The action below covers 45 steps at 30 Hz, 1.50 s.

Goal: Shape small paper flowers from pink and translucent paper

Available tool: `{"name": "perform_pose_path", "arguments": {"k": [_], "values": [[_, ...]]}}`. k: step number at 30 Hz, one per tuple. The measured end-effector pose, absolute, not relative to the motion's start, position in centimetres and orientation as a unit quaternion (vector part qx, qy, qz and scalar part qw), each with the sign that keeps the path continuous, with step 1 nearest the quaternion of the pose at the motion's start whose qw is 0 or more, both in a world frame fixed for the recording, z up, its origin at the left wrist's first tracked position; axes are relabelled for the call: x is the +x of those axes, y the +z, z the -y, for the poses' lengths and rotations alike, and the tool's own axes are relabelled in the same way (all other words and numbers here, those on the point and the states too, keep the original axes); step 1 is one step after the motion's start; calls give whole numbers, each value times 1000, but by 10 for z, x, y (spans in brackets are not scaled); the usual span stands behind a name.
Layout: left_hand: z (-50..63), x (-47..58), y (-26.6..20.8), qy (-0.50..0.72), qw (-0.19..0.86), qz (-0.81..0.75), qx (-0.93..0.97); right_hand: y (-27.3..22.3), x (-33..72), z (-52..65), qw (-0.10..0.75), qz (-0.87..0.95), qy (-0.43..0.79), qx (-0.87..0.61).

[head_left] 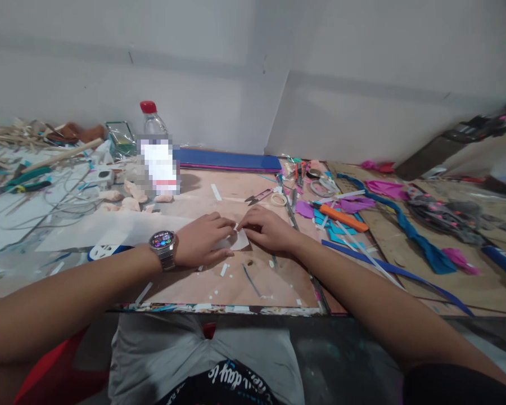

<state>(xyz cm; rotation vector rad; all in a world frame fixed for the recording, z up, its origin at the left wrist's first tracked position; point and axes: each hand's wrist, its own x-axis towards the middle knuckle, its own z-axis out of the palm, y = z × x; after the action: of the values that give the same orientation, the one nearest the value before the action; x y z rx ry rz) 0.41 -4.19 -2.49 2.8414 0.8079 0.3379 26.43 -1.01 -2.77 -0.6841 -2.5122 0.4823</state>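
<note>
A small piece of white paper [240,243] is between my two hands, just above the table's peach-coloured sheet. My left hand [206,239], with a watch on its wrist, has its fingertips closed on the paper's left side. At the paper's upper right, my right hand [270,229] pinches it with bent fingers. The fingertips of both hands nearly meet there. A larger white sheet [122,222] lies left of my left hand, and thin white strips [224,270] are scattered below the hands.
A red-capped bottle [148,107] stands behind my left hand beside pale pink lumps [130,194]. Thread snips [259,197], a tape roll [279,199] and an orange utility knife [343,217] lie to the right. Pliers [25,180] and wire are at left; blue strips [227,159] lie by the wall.
</note>
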Motion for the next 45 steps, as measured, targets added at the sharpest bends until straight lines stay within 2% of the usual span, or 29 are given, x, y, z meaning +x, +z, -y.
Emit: {"name": "perform_pose_path", "arguments": {"k": [36,45], "values": [[40,4,-29,144,96,-264,949,-28,264,11,253,924,176,-227],[41,4,-26,120,91,-271,951,-30,263,10,252,918,189,-240]]}}
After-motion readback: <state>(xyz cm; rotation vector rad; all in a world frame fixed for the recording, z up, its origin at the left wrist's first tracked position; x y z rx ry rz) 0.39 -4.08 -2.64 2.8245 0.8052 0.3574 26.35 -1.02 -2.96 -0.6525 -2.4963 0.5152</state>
